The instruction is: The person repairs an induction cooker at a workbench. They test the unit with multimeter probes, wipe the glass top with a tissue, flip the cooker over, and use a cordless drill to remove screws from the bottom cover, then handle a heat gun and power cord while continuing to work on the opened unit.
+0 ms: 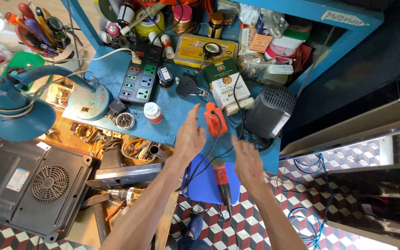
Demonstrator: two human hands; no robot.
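Note:
My left hand (190,136) is raised flat over the front edge of the blue workbench (172,109), fingers together and pointing up, holding nothing. My right hand (247,162) hovers open beside it, palm turned inward, also holding nothing. Between and just beyond them an orange tool (215,118) with a black cord lies on the bench. Below the hands a red-handled tool (221,178) rests over a blue stool (207,180).
A black power strip (140,76), a blue desk lamp (21,99), a grey fan heater (269,109), a green-and-white box (225,81) and small jars crowd the bench. An upturned black appliance (28,185) and a cordless drill (123,194) lie at the left. Blue cable (309,217) coils on the checkered floor.

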